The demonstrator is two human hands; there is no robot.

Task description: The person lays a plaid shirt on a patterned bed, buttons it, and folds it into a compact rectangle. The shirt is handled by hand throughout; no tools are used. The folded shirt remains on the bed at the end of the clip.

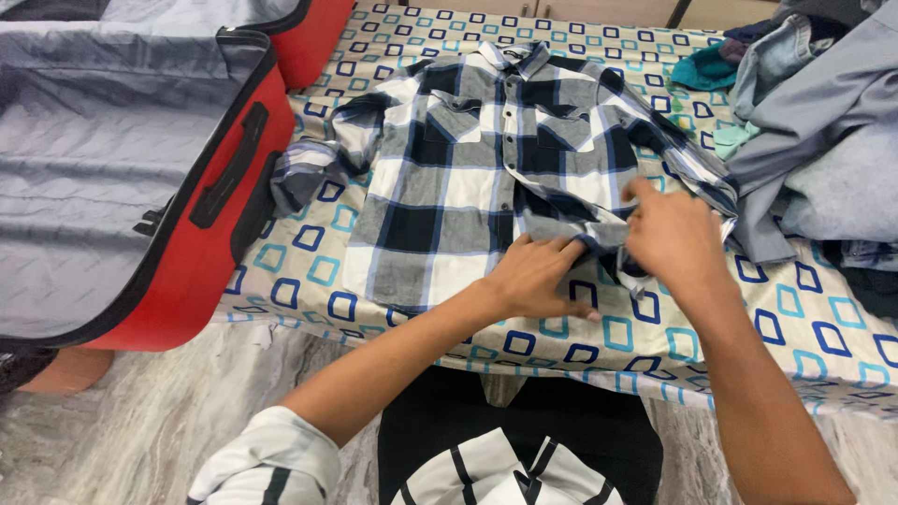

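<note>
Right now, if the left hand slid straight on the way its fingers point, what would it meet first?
The left hand points right, toward the right hand. It would likely meet the bunched shirt hem there first, then that hand.

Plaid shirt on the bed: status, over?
Left hand flat on navy-grey-white plaid button shirt hem. Right hand pinching its lower side fabric. Open red suitcase and clothes pile alongside, not obstructing.

Both bare forearms reach forward; left hand (535, 277) palm-down, fingers spread flat; right hand (675, 236) just beside it, fingers curled in a pinch, index raised.
</note>
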